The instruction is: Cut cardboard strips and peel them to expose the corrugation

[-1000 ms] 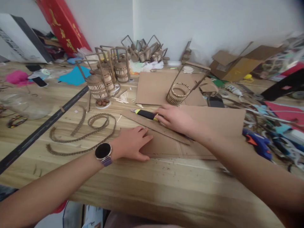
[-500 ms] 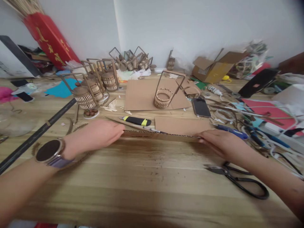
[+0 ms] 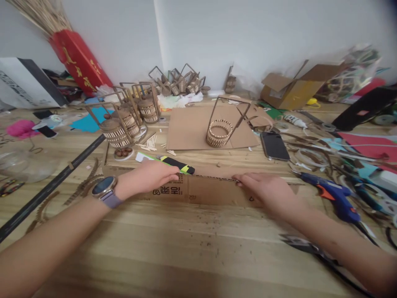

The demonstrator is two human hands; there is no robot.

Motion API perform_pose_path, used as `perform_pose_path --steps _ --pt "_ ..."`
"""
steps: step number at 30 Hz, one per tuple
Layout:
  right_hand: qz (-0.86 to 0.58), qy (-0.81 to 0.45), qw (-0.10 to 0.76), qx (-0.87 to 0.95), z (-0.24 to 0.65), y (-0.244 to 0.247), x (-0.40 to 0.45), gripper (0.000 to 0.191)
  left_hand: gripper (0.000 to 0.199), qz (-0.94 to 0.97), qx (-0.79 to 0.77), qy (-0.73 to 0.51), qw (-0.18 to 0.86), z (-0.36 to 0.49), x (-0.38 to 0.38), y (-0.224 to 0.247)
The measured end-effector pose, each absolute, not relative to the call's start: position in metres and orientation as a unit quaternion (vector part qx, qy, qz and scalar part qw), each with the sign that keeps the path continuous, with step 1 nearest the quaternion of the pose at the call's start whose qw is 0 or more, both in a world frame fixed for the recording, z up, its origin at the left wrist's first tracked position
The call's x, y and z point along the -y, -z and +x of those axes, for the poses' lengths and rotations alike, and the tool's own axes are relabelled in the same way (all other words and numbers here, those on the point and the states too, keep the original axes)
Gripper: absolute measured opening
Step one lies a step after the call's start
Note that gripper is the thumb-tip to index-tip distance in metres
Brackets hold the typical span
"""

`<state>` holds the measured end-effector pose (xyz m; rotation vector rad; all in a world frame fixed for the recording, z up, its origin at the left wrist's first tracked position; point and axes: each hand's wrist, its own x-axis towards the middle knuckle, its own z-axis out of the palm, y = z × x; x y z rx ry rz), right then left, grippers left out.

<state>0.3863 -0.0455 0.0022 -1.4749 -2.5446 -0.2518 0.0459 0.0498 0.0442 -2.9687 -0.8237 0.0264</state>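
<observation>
My left hand (image 3: 154,176), with a watch on the wrist, is closed on the near edge of a brown cardboard piece (image 3: 198,191). The thumb and fingers of my right hand (image 3: 263,186) pinch the same edge further right. This edge is lifted, so the printed side faces me. Just behind the left fingers lies a black and yellow utility knife (image 3: 178,164), its front end over a white, green-edged strip (image 3: 144,157). Beyond the cardboard stands a small round basket (image 3: 219,134) with a tall handle, on a flat cardboard sheet (image 3: 186,124).
Several lidded baskets (image 3: 116,131) stand at the left. A blue glue gun (image 3: 333,194) and black-handled scissors (image 3: 305,247) lie by my right arm. A phone (image 3: 275,146) rests further back, beside strips and cables. A long black bar (image 3: 56,184) crosses the left side.
The cardboard's near edge has turned up, showing more of its printed side. My hands are closer together. The pen-like sticks seen by the knife no longer show. The whole view has shifted slightly.
</observation>
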Motion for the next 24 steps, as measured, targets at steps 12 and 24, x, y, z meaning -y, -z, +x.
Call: perform_pose_path --steps 12,24 --pt "-0.388 0.29 0.129 0.865 0.389 0.006 0.063 0.053 0.026 -0.917 0.231 0.123 0.3 0.039 -0.001 -0.011" --pt "-0.441 0.232 0.206 0.842 0.38 0.01 0.083 0.048 0.03 -0.925 0.377 0.024 0.036 0.043 0.024 -0.04"
